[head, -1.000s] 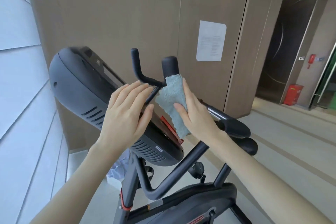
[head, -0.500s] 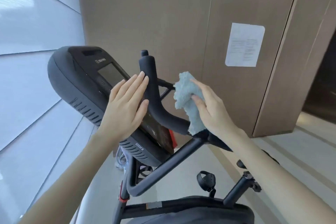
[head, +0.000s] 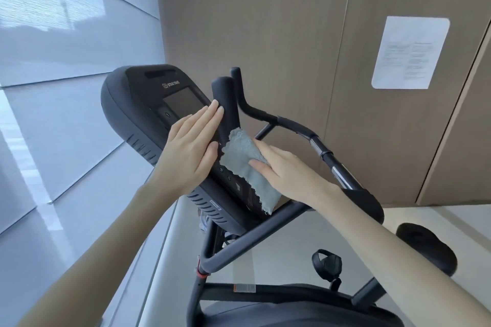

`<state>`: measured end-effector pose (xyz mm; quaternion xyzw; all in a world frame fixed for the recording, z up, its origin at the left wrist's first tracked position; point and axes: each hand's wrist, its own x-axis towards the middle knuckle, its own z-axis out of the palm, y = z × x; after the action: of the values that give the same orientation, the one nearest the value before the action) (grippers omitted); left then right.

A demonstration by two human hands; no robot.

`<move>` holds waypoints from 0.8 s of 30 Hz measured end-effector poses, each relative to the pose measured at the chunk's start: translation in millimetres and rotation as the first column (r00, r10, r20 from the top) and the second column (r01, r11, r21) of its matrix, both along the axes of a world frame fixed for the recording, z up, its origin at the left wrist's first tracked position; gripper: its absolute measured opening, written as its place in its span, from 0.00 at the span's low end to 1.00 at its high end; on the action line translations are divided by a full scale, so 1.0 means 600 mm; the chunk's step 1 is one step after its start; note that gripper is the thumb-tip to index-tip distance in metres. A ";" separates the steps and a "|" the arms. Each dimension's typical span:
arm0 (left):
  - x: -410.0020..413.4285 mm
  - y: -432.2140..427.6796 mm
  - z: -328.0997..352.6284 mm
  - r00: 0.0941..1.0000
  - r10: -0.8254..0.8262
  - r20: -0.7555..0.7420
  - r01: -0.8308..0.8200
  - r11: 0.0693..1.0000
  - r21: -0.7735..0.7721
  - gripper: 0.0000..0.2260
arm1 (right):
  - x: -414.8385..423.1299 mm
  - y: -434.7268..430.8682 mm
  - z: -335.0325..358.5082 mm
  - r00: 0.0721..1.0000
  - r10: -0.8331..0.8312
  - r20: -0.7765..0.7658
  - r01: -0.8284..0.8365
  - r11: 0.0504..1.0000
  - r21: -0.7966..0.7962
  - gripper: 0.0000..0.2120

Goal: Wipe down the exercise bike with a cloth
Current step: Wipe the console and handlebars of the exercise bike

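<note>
Grey-blue cloth (head: 245, 167) had moved from handlebar grip (head: 224, 98) down onto console (head: 125, 109); right hand (head: 288, 174) pressed it flat, left hand (head: 191, 152) braced, all fingers (head: 210, 117) straight (console pass apparently starting).

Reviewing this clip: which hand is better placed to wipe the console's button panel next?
Right. The right hand already presses the cloth flat against the console, just below the handlebar grip. The left hand lies flat and bare beside the screen.
</note>
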<state>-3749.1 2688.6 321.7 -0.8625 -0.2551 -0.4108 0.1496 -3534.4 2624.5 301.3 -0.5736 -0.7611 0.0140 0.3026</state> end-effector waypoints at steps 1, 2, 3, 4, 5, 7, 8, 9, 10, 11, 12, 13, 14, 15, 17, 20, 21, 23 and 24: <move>-0.001 0.001 0.000 1.000 0.003 -0.004 -0.003 1.000 0.002 0.24 | 0.008 -0.009 -0.001 0.999 -0.013 0.043 0.014 1.000 -0.019 0.20; -0.002 0.002 0.000 1.000 0.008 -0.007 -0.008 1.000 0.006 0.24 | 0.018 -0.015 -0.002 0.998 -0.019 0.067 0.023 0.999 -0.046 0.17; -0.002 0.003 0.000 1.000 0.010 -0.011 -0.010 1.000 0.012 0.24 | 0.027 -0.022 0.000 0.997 -0.023 0.071 0.029 0.996 -0.080 0.13; -0.003 0.004 0.000 1.000 0.010 -0.016 -0.010 1.000 0.020 0.24 | 0.037 -0.028 0.004 0.998 -0.029 0.061 0.036 0.993 -0.115 0.10; -0.004 0.005 0.000 1.000 0.008 -0.019 -0.008 1.000 0.027 0.24 | 0.045 -0.031 0.011 0.999 -0.035 0.037 0.040 0.990 -0.134 0.09; -0.008 0.007 0.003 1.000 0.003 -0.027 -0.002 0.999 0.038 0.23 | 0.051 -0.028 0.030 0.995 -0.056 -0.078 0.049 0.995 -0.087 0.11; -0.010 0.008 0.005 1.000 0.000 -0.031 0.002 0.999 0.046 0.23 | 0.047 -0.022 0.043 0.983 -0.058 -0.172 0.056 0.998 -0.018 0.13; -0.012 0.009 0.007 0.999 -0.003 -0.032 0.005 0.998 0.057 0.23 | 0.039 -0.014 0.058 0.961 -0.037 -0.274 0.056 0.996 0.062 0.13; -0.014 0.009 0.010 1.000 -0.004 -0.028 0.006 0.998 0.067 0.23 | 0.026 -0.003 0.073 0.929 0.010 -0.369 0.044 0.990 0.136 0.14; -0.015 0.009 0.012 1.000 -0.005 -0.017 0.006 0.997 0.072 0.24 | 0.008 0.010 0.087 0.896 0.072 -0.438 0.020 0.979 0.202 0.14; -0.018 0.008 0.015 1.000 -0.005 0.004 0.005 0.997 0.072 0.24 | -0.010 0.023 0.100 0.877 0.121 -0.464 0.006 0.965 0.262 0.14; -0.021 0.007 0.017 1.000 -0.004 0.028 0.002 0.998 0.069 0.24 | -0.029 0.036 0.110 0.874 0.148 -0.463 0.002 0.951 0.308 0.15; -0.026 0.006 0.020 0.999 -0.001 0.052 -0.002 0.998 0.067 0.24 | -0.047 0.050 0.117 0.880 0.158 -0.448 -0.001 0.943 0.332 0.17; -0.031 0.005 0.022 0.997 0.005 0.076 -0.010 0.998 0.067 0.25 | -0.063 0.063 0.119 0.887 0.166 -0.430 -0.013 0.942 0.336 0.19; -0.043 0.005 0.026 0.993 0.019 0.113 -0.027 0.997 0.069 0.25 | -0.085 0.084 0.115 0.873 0.197 -0.445 -0.058 0.950 0.306 0.22; -0.060 0.007 0.024 0.991 0.042 0.127 -0.051 0.997 0.063 0.24 | -0.090 0.094 0.100 0.799 0.251 -0.547 -0.117 0.957 0.267 0.23; -0.063 0.007 0.023 0.991 0.048 0.127 -0.056 0.997 0.058 0.24 | -0.085 0.093 0.094 0.789 0.249 -0.561 -0.136 0.962 0.235 0.23; -0.064 0.007 0.017 0.991 0.050 0.122 -0.056 0.997 0.051 0.24 | -0.072 0.082 0.075 0.816 0.200 -0.542 -0.158 0.980 0.124 0.23; -0.062 0.007 0.014 0.992 0.046 0.119 -0.052 0.997 0.049 0.24 | -0.065 0.073 0.064 0.851 0.157 -0.501 -0.148 0.987 0.057 0.23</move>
<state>-3786.1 2692.6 330.3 -0.8259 -0.2738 -0.4638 0.1668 -3573.3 2668.4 339.8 -0.4854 -0.6988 0.1810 0.4932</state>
